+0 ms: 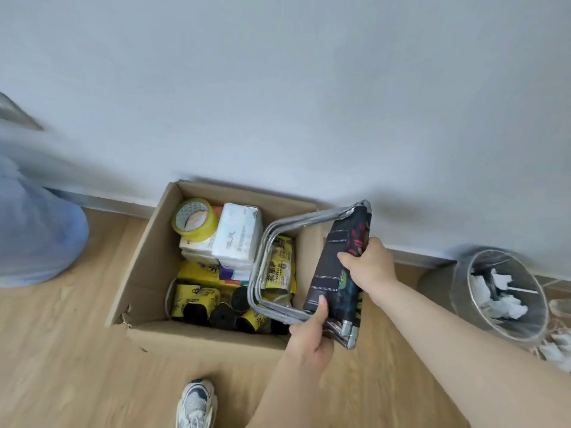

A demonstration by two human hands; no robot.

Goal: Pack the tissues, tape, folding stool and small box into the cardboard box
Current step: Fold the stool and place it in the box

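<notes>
An open cardboard box [145, 251] stands on the wooden floor against the wall. Inside it lie a roll of yellow tape [195, 219], white tissue packs [238, 239] and yellow packages with black rolls [200, 301]. The folded stool [336, 273], with a grey metal frame and dark patterned fabric seat, hangs over the box's right side, its legs pointing into the box. My left hand [312, 338] grips the stool's near end. My right hand [370, 264] holds the fabric seat from the right. The small box is not visible to me.
A clear waste bin [500, 288] with crumpled white paper stands right of the box by the wall, with paper scraps beside it. A blue bag [37, 236] sits to the left. My sneaker [196, 403] is on the floor in front of the box.
</notes>
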